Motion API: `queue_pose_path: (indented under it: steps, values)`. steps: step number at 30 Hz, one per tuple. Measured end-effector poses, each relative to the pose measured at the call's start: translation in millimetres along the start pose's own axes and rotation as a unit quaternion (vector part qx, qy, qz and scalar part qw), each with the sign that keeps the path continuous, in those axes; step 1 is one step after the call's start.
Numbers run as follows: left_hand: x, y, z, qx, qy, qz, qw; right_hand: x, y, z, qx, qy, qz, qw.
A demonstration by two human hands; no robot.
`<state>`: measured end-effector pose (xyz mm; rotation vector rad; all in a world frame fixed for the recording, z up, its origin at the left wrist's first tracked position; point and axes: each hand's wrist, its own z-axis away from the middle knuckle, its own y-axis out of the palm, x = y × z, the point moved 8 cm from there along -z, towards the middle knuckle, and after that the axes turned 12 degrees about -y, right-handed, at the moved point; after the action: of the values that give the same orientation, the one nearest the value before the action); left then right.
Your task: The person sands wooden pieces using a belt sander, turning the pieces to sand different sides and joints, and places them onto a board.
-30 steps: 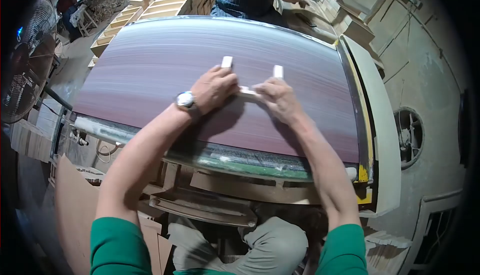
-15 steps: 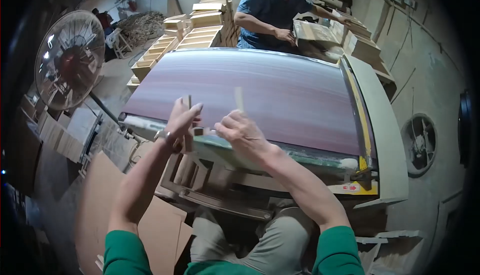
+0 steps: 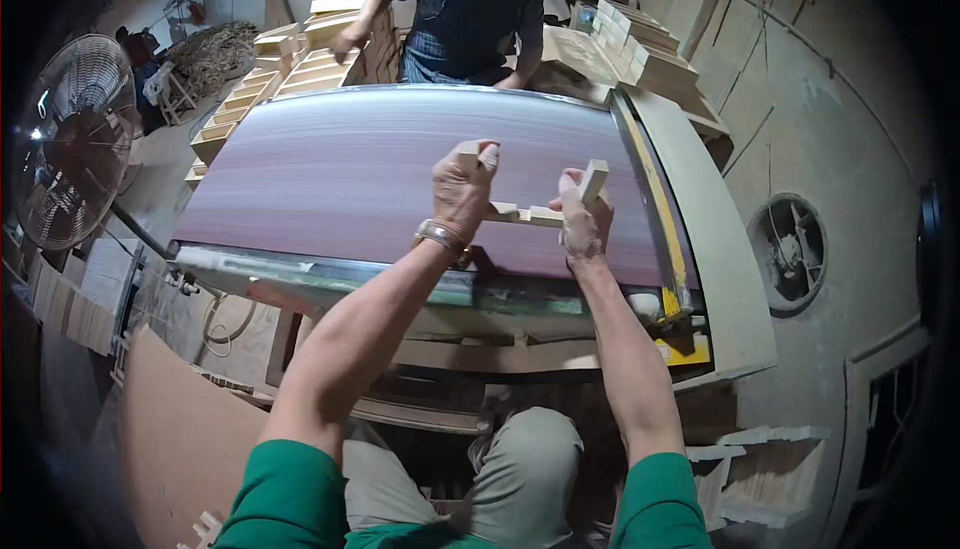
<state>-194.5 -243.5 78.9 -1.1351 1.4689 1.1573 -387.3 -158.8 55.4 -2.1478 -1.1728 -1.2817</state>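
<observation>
Out over the wide purple sanding belt (image 3: 350, 169), both my hands grip a small pale wooden frame (image 3: 540, 216). My left hand (image 3: 462, 189) is closed around its left end, where a squared tip pokes up past the fingers. Around the right end, my right hand (image 3: 585, 219) is wrapped, with another block-like tip standing above the thumb. Between the hands runs a notched crosspiece. Whether the frame's underside touches the belt, I cannot tell. A bracelet (image 3: 440, 239) circles my left wrist.
Across the belt stands a co-worker (image 3: 465, 19) in a mask, beside stacked wooden boxes (image 3: 335, 29). A yellow rail (image 3: 650, 189) borders the belt's right side. To the left is a large fan (image 3: 80, 139); a brown board (image 3: 190, 439) leans at lower left.
My hands have moved right and farther over the belt, the wooden frame now held from both ends. The view has shifted right. The co-worker has turned and reaches toward the stacked boxes.
</observation>
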Motion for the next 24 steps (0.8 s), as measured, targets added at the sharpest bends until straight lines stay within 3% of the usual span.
queue_pose_path:
  steps: [2,7,9,12,13,15,16,19,21,23,24]
  values:
    - [3.9,11.6,-1.9,0.001,0.023,-0.010,1.000,-12.7,-10.7,-8.6,-0.037,-0.045,0.048,0.997]
    - [14.8,-0.3,-24.6,-0.026,0.048,-0.053,0.997,-38.9,7.3,-16.9,-0.018,-0.039,0.068,0.997]
    - [17.4,-19.5,-36.2,-0.029,0.029,-0.058,0.997,-44.1,29.3,-17.6,-0.013,-0.044,0.044,0.998]
    - [15.3,-59.0,-54.1,-0.065,0.074,-0.083,0.992,-47.3,75.1,-13.9,-0.003,-0.043,0.031,0.999]
    - [9.8,-76.8,-57.3,-0.101,0.151,-0.112,0.977,-47.5,93.7,-12.4,0.003,-0.049,0.021,0.999]
    - [8.7,-119.5,-63.3,-0.138,0.169,-0.164,0.962,-57.6,133.6,-3.0,0.024,-0.058,0.041,0.997]
    - [8.4,-143.5,-64.4,-0.141,0.163,-0.160,0.963,-60.0,156.3,0.9,0.036,-0.108,0.069,0.991]
    - [-1.5,-211.2,-48.8,-0.173,0.125,-0.122,0.969,-38.1,218.1,34.1,0.121,-0.027,-0.019,0.992]
    - [-6.4,-253.5,-29.8,-0.177,0.040,-0.052,0.982,-36.8,255.2,58.2,0.208,-0.060,-0.026,0.976]
    - [-26.4,-279.2,-3.9,-0.186,0.028,-0.055,0.981,13.6,264.2,80.5,0.264,-0.207,0.055,0.940]
    - [-32.0,-290.4,6.1,-0.190,0.014,-0.070,0.979,13.8,265.8,93.3,0.308,-0.089,-0.002,0.947]
